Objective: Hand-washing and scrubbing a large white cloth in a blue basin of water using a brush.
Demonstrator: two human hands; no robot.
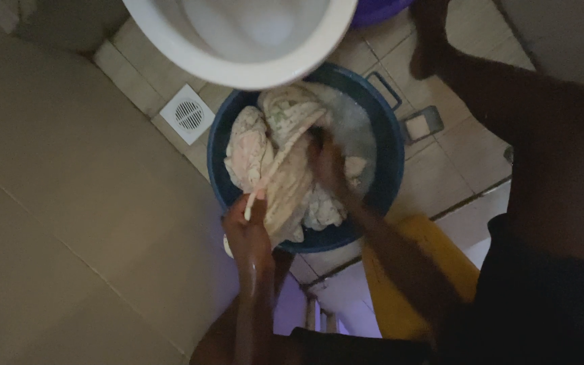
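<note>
Nearest to me, the left hand (246, 233) is clenched round a twisted, rope-like end of the pale patterned cloth (285, 162), pulling it up over the near rim of the dark blue basin (390, 169). A little farther in, the right hand (326, 162) presses down into the same cloth, fingers curled into the wet folds, so both hands are gripping fabric. The cloth lies heaped in the basin, with soapy water (356, 125) showing on its far side. To rub well here, I'd say keep that left grip taut so the stretch between the hands stays firm, and scrub over the water, not the floor. A yellow stool or block (434, 250) sits by the right forearm. Beyond the basin's handle lies a small flat grey thing (424, 124), perhaps a brush; too dim to tell. A white floor drain (188, 113) sits in the tiles, and farthest off the white toilet bowl (251, 67). No packages, labels or signs show anywhere
</note>
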